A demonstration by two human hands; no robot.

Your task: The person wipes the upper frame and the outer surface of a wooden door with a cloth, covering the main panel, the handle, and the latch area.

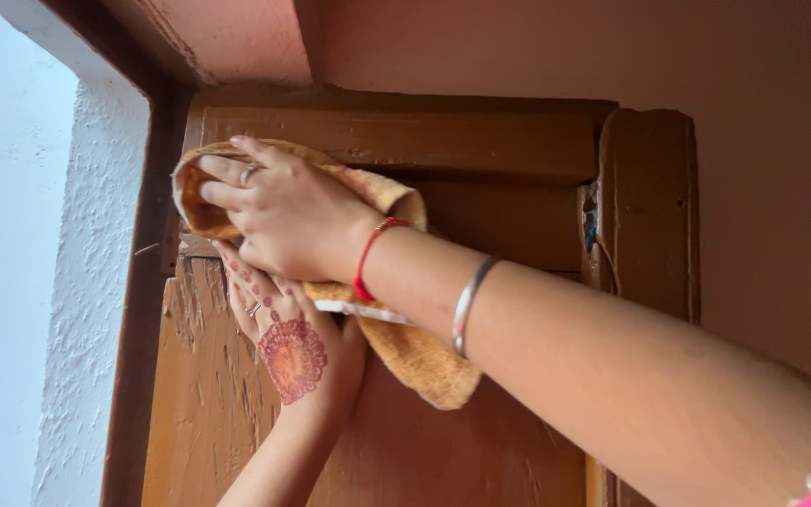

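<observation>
My right hand lies on a folded orange-brown cloth and presses it against the top of a brown wooden door. It wears a ring, with a red thread and a silver bangle on the wrist. The cloth bunches under its fingers and hangs down below the wrist. My left hand, with a red henna pattern and a ring, comes up from below. It rests flat on the door, and its fingertips reach under the cloth's lower edge.
A dark wooden door frame runs down the left, next to a rough white wall. A vertical wooden post stands at the door's right. Behind it is a plain pinkish wall. The ceiling is close above.
</observation>
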